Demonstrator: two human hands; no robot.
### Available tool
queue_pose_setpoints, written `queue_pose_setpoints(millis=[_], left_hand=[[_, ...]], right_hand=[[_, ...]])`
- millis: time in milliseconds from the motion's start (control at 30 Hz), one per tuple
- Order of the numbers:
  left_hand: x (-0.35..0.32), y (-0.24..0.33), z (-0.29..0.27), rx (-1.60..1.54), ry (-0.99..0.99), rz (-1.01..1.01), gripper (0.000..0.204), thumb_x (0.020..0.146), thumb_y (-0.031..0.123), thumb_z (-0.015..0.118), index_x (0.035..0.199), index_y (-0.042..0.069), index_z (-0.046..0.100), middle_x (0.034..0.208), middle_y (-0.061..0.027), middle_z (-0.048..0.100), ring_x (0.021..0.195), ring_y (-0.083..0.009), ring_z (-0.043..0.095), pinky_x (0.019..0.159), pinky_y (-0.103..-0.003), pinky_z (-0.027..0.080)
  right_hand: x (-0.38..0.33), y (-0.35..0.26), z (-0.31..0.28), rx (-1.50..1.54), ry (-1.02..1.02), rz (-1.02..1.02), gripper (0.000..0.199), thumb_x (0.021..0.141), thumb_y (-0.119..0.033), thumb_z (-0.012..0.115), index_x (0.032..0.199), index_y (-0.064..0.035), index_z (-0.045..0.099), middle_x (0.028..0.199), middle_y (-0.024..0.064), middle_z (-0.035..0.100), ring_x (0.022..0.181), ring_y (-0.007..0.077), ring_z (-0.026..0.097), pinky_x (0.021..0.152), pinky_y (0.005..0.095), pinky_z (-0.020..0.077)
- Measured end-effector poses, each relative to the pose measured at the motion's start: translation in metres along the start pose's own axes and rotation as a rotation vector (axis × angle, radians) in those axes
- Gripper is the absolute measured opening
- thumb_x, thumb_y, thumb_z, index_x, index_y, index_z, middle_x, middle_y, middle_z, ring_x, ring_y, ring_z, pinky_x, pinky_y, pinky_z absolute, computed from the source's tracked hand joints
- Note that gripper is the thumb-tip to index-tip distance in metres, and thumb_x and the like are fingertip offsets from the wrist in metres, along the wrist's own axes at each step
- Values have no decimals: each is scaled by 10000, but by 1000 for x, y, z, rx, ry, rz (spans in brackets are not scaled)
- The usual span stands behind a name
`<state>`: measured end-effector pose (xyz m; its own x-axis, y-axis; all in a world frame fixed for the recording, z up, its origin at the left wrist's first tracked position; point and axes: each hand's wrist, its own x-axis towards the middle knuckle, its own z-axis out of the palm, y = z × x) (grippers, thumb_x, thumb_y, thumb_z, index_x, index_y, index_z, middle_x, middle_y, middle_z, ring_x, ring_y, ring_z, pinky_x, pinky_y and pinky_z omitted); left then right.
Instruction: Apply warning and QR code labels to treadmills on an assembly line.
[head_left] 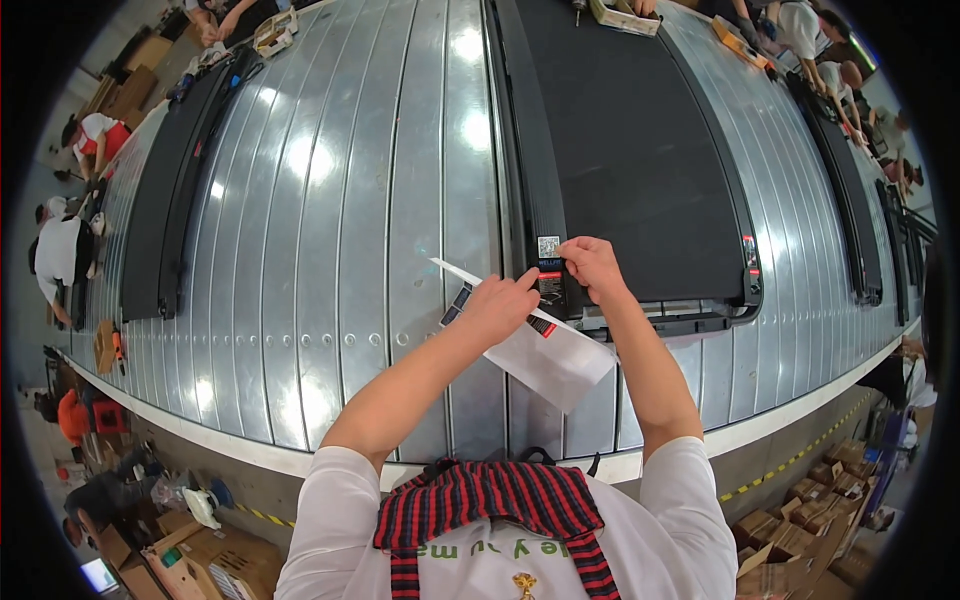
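Note:
A flat black treadmill base with a wide black belt (640,170) lies lengthwise before me. On the near end of its left side rail (530,150) is a label with a square code (548,247), with dark and red label parts just below it. My right hand (592,268) pinches at the right edge of the coded label. My left hand (500,308) reaches in from the left, its index finger extended to the rail beside the red label part. Its other fingers are curled on a white label sheet (560,372), which hangs tilted below the hand with dark and red labels on it.
The base rests on a metal slatted conveyor (330,220) with a white near edge (250,447). Other black treadmill bases lie at left (165,200) and right (840,190). Co-workers stand along both sides and the far end. Cardboard boxes (800,520) are stacked lower right.

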<state>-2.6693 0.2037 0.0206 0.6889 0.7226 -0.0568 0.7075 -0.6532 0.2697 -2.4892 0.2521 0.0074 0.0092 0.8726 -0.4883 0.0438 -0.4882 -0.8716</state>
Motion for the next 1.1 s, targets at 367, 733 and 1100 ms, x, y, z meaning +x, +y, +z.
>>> queue_pose_setpoints(millis=[367,733,1100], left_hand=[[-12,-6,6,-2,54,16,74,717,96,494,745,56,549,1125,-108,496,756,-219,582,642,-348,425],[-17,-13,0,-6,49,40,76,718,97,496,747,58,554,1107,-116,492,766,-219,573,648,-350,426],[-6,-12,-2,-18,-10,108,84,735,88,454,758,38,518,1214,-141,447,761,-245,567,618,-375,432]], right_hand=[[0,-4,1,-47,-47,23,87,727,-98,610,686,-34,566,485,-34,436,381,26,334,341,186,203],[3,-2,3,-57,21,-9,90,724,-94,621,714,-11,586,490,-31,442,383,24,340,338,187,208],[-2,2,5,-63,39,5,89,707,-74,609,694,13,595,509,-6,475,425,52,394,371,211,275]])
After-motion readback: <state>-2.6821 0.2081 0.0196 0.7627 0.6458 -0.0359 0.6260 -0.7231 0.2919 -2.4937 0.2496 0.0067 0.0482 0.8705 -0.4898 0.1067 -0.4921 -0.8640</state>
